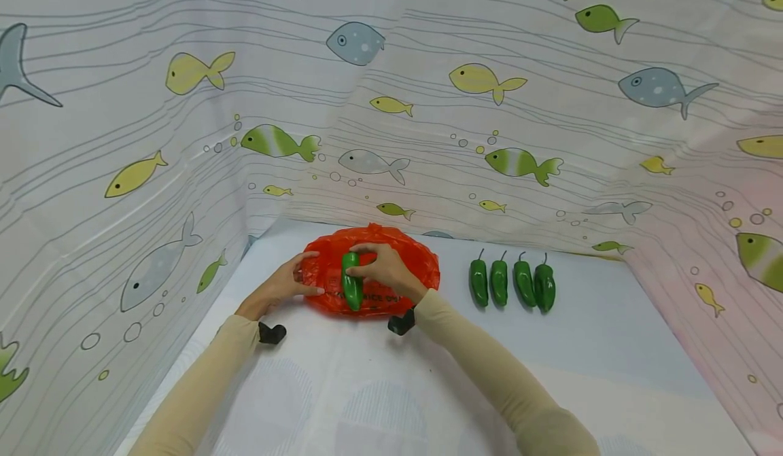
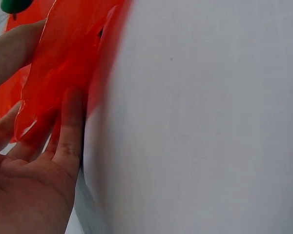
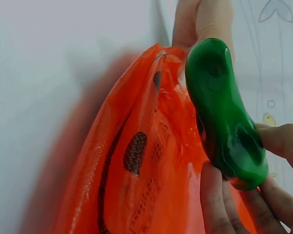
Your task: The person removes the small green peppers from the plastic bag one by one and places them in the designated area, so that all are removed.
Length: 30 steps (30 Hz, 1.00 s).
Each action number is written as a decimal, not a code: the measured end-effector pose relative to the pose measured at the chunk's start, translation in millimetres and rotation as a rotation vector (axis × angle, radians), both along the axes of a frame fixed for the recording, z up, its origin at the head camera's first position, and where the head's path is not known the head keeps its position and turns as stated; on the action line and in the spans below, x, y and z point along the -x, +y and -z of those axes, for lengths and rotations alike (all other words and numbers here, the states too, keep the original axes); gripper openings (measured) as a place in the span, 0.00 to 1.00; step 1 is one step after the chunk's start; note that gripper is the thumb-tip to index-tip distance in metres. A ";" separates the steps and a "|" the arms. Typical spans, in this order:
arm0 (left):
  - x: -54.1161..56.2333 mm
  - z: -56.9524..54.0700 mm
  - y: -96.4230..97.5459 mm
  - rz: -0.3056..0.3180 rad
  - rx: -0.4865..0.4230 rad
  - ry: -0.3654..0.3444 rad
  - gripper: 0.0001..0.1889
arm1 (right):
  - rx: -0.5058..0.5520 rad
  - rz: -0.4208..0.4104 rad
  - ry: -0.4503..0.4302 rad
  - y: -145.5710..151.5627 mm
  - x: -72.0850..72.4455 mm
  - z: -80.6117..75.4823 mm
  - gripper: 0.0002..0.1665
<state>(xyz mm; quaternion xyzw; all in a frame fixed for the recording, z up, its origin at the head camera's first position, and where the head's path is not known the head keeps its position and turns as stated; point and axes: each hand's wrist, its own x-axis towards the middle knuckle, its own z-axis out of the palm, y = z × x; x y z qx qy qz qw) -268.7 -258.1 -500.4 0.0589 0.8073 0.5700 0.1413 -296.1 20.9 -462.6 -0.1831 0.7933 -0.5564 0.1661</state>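
A red plastic bag (image 1: 333, 302) with dark printing lies at the back of the table, left of centre. Over it, my right hand (image 1: 387, 269) pinches a glossy green chili pepper (image 1: 351, 283) between thumb and fingers. The pepper (image 3: 224, 112) is upright in the head view, and its grip shows closely in the right wrist view. My left hand (image 1: 283, 286) is at the bag's left edge, thumb and fingers spread apart. In the left wrist view, red film (image 2: 68, 53) covers the fingertips (image 2: 71, 105) and the end of the thumb.
To the right of the bag, several green chili peppers (image 1: 499, 283) lie in a row, stems toward the back. A white cloth (image 1: 379, 388) covers the table. Fish-patterned sheets (image 1: 428, 123) stand as walls at the back and on both sides.
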 end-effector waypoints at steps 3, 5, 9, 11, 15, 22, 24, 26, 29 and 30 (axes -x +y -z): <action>-0.7 -0.9 -0.3 -0.006 0.012 -0.002 0.53 | -0.001 -0.009 0.006 1.8 -0.8 -0.5 0.31; -1.1 -1.0 -0.4 -0.007 0.015 -0.003 0.53 | -0.015 -0.013 0.018 3.6 -2.1 -0.7 0.31; -1.3 0.2 -1.3 -0.003 0.027 0.006 0.52 | -0.033 -0.028 0.034 7.9 -5.9 -1.9 0.33; -0.9 1.0 -1.8 -0.006 0.027 0.008 0.52 | -0.031 -0.039 0.034 10.5 -7.5 -2.6 0.34; 0.5 2.3 -2.1 -0.008 0.034 0.013 0.52 | -0.028 -0.036 0.034 16.7 -8.7 -4.1 0.33; 2.5 5.6 -2.1 -0.005 0.035 0.003 0.52 | -0.038 -0.031 0.027 26.4 -9.9 -6.5 0.34; 3.4 6.1 -2.4 -0.010 0.038 -0.006 0.52 | -0.035 -0.030 0.023 29.4 -9.9 -6.7 0.34; 3.9 6.0 -2.6 -0.007 0.043 -0.006 0.52 | -0.036 -0.028 0.028 32.2 -9.8 -6.4 0.34; 4.1 4.7 -2.3 -0.011 0.049 -0.008 0.52 | -0.036 -0.031 0.035 36.2 -10.1 -6.3 0.34; 3.9 4.1 -2.2 -0.008 0.051 -0.005 0.52 | -0.040 -0.031 0.037 37.5 -10.3 -6.4 0.34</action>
